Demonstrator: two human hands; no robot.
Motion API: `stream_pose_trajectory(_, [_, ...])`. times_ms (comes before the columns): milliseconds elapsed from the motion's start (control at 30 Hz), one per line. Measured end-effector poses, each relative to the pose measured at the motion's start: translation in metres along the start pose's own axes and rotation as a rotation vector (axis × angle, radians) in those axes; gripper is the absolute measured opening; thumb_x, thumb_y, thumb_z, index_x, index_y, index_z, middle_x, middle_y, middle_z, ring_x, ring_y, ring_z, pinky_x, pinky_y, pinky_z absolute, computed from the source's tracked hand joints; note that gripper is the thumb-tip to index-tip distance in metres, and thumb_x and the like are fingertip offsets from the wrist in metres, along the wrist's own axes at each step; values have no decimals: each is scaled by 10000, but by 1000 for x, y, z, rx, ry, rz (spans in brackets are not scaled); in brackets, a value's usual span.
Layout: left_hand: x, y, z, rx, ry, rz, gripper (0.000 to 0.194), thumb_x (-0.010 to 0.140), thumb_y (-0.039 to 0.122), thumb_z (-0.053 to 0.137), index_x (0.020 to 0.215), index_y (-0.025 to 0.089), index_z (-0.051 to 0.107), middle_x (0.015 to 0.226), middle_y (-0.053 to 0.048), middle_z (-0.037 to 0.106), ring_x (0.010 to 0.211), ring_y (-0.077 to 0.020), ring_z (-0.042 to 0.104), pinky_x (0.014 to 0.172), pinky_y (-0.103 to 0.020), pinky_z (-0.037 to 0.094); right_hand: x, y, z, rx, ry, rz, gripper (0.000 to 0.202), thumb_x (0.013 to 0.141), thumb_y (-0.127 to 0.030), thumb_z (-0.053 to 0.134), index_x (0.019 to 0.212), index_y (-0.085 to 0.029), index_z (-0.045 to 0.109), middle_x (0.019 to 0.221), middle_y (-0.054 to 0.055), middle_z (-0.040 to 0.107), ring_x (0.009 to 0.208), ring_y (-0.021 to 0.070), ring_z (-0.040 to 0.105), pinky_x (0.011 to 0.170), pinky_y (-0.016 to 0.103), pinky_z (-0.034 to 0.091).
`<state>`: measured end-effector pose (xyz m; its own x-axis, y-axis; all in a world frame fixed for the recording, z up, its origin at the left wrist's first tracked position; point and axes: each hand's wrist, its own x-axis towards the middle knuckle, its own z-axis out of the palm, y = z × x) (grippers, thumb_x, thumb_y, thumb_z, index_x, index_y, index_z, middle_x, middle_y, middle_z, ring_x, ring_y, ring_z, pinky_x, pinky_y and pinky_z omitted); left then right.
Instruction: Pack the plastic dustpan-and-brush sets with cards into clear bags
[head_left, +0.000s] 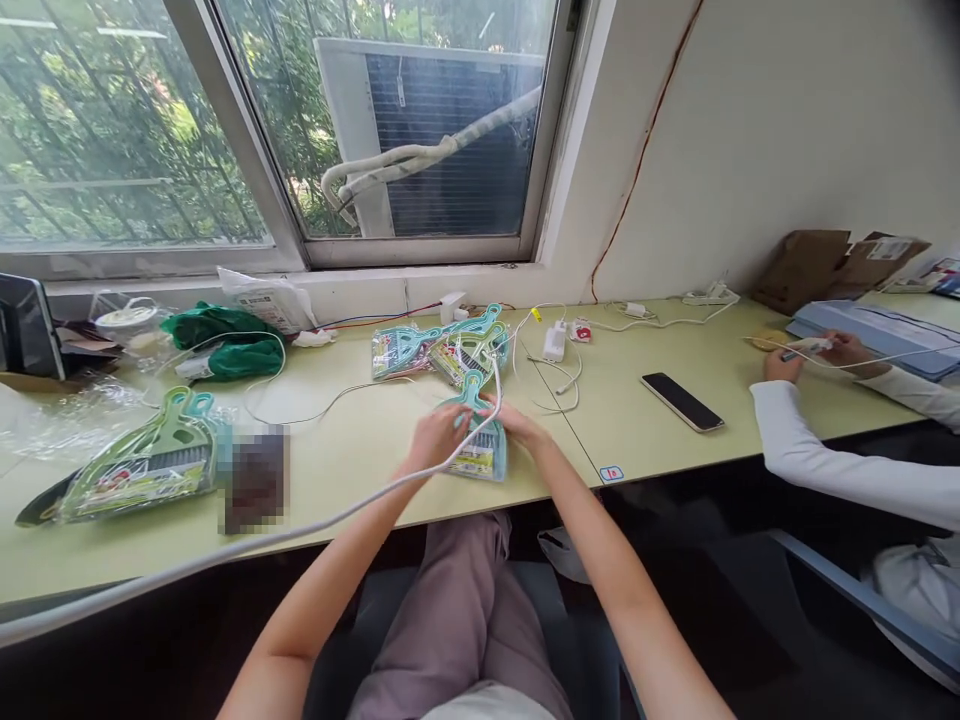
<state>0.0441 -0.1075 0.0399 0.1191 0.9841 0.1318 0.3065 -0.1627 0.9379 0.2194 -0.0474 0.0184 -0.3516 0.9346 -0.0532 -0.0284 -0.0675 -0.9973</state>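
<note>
Okay, nearest first: a thick white cable crosses the view, hiding part of the grip. Just past it, a wrapped dustpan-and-brush set sits at the near side of the counter, right in front of the person. Should be light, thin stiff plastic, not very fragile; bristles probably give a bit. Clear film likely slippery and crinkly, so the pan could slide inside the wrap. Best hold: pinch the narrow handle end, or take both side edges through the film; avoid loose film alone.

Left hand: fingers curled nearly closed on the set's upper left, by the handle. Right hand: at the upper right edge, touching, fingers part bent; cable and angle block the tips, so can't tell how firmly it grips.

Looks: pale aqua pan, dark grey bristles, yellow-green printed label toward the near end, aqua looped handle pointing away. Film glossy.

Off to the left, a similar wrapped green set. Farther back, beyond the hands, a pile of more wrapped sets, overlapping, aqua and green, handles mostly pointing right.
</note>
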Motion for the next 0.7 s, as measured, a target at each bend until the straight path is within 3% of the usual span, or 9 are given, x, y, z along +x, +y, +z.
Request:
stream_pose_trajectory(100, [22,-19,-27,466,-22,171,366,819,346,635,1175,263,601,1436,-65,436,1395,-326,247,1158,-493,129,8,-14,-6,-187,44,-100,448,640,-246,761,1068,-192,640,918,36,687,865,201,622,853,403,494])
stream_pose_trajectory(200, [31,-43,-34,649,-130,148,509,860,433,576,1333,263,495,1482,-92,375,1380,-314,284,1131,-508,198,0,-19,3,-415,180,-309,328,757,-240,691,1081,-230,636,957,54,673,962,216,600,885,407,477])
stream_pose_trajectory(300, [32,-58,-31,690,-111,155,548,885,472,527,1385,267,439,1451,-94,414,1346,-289,347,1099,-462,288,-20,-12,16,-776,168,-460,194,862,-221,580,1043,-232,650,1033,92,652,1037,241,574,914,434,458])
stream_pose_trajectory(367, [32,-62,-28,691,-84,181,526,889,455,528,1377,276,447,1408,-76,470,1328,-274,374,1090,-444,312,-34,-4,20,-973,21,-522,163,881,-223,558,1010,-230,659,1060,88,638,1058,246,564,923,443,450])
stream_pose_trajectory(467, [33,-64,-27,674,-66,196,500,887,444,539,1356,286,471,1353,-54,531,1313,-268,395,1081,-436,328,-47,4,21,-1073,-164,-576,153,880,-238,579,1011,-231,656,1086,65,618,1071,226,550,932,413,442])
stream_pose_trajectory(700, [33,-65,-25,644,-45,175,496,869,414,578,1341,287,491,1300,-42,582,1287,-258,428,1062,-413,345,-59,5,37,-1130,-111,-499,98,896,-230,558,951,-189,628,996,72,623,990,216,553,852,365,442])
